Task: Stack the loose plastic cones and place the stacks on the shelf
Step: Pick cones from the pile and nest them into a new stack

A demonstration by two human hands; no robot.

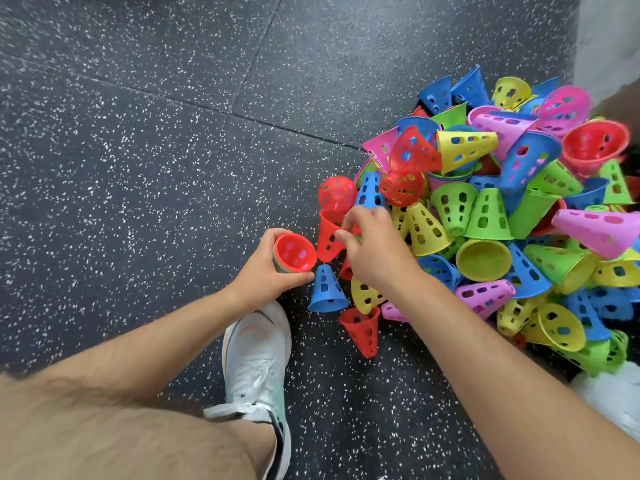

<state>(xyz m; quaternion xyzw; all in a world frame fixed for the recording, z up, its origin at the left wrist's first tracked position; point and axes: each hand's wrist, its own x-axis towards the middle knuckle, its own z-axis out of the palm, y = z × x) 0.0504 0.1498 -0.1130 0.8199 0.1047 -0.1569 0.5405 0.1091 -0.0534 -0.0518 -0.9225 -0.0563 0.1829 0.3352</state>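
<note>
- Fingers [298, 277] of my left hand [270, 271] curl round a short stack of cones [294, 252], with my thumb over its far edge and my forearm coming in from the lower left.
- That stack is tilted with its wide mouth up toward me and a red cone innermost. Its narrow end is hidden in my palm.
- My right hand [375, 252] reaches in palm down from the lower right, thumb and forefinger narrowed to a pinch on a loose red cone [327, 237].
- This red cone is just beside the stack's mouth, at the near-left edge of the pile [502, 220]. Its wide rim is away from me and its narrow tip points back at me.
- Cones in the pile point every way on the speckled floor [138, 150].
- One blue cone [327, 291] stands on its wide base just below my left fingertips, near my white shoe [258, 358].
</note>
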